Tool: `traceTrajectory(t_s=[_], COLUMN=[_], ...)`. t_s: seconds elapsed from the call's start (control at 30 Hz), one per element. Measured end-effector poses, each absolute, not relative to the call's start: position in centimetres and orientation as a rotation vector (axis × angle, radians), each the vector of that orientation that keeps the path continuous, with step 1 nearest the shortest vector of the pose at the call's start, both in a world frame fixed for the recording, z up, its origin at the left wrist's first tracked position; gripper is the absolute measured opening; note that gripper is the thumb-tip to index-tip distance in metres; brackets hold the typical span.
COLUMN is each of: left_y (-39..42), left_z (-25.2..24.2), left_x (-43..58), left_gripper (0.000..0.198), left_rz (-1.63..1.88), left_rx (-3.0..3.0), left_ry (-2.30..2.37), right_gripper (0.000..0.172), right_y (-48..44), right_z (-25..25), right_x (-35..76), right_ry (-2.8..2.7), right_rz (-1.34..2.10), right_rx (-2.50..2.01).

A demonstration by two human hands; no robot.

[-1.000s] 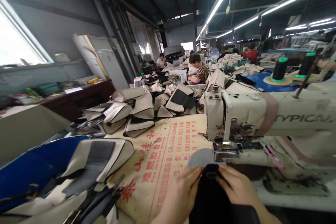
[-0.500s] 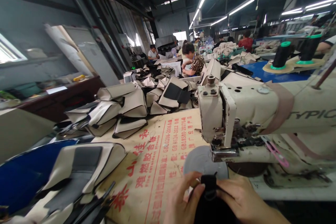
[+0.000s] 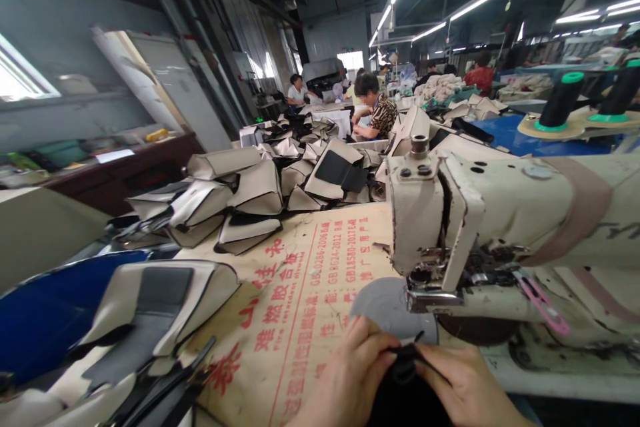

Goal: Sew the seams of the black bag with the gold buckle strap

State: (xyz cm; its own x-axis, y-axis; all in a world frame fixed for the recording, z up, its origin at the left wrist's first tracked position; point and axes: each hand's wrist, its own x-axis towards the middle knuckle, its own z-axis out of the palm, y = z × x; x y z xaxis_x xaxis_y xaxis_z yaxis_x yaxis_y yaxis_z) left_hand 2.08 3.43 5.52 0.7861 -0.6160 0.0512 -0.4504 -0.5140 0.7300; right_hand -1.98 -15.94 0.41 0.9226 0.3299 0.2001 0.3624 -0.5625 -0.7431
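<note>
Both my hands pinch the top edge of a black fabric piece (image 3: 404,380) at the bottom of the view. My left hand (image 3: 353,373) grips its left side with closed fingers, and my right hand (image 3: 465,387) grips its right side. The piece sits just in front of the cream sewing machine (image 3: 480,220), below its needle area (image 3: 425,280). A grey round pad (image 3: 383,303) lies on the table right behind my fingers.
Printed brown cardboard (image 3: 300,293) covers the table. Beige and black sewn pieces (image 3: 240,193) are piled behind it, another (image 3: 160,307) lies at left by a blue bin (image 3: 45,320). Thread cones (image 3: 560,103) stand at right. Other people (image 3: 375,110) work at far tables.
The view has shifted, so the sewing machine looms larger. My hands and the black piece have sunk lower in the frame, still pinching its top edge.
</note>
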Motion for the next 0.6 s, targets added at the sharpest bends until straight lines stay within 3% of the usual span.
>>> traceTrajectory(t_s=[0.2,0.3,0.6], left_y=[2.6,2.3,2.9], left_z=[5.5,5.1,6.1], left_x=[2.1,2.1,1.8], left_gripper=[0.021,0.022,0.021], left_rz=[-0.386,-0.373,-0.497], left_rx=[2.098,2.083,2.029], left_ry=[-0.689,-0.674,-0.701], right_gripper=[0.022,0.027,0.019], right_y=[-16.5,-17.0,-17.3], right_z=[-0.1,0.3,0.0], right_x=[-2.2,-1.8,-1.1], right_ry=[-0.390,-0.554,-0.629], right_rz=[-0.185,-0.316,-0.096], right_rx=[-2.323,-2.442,-2.225])
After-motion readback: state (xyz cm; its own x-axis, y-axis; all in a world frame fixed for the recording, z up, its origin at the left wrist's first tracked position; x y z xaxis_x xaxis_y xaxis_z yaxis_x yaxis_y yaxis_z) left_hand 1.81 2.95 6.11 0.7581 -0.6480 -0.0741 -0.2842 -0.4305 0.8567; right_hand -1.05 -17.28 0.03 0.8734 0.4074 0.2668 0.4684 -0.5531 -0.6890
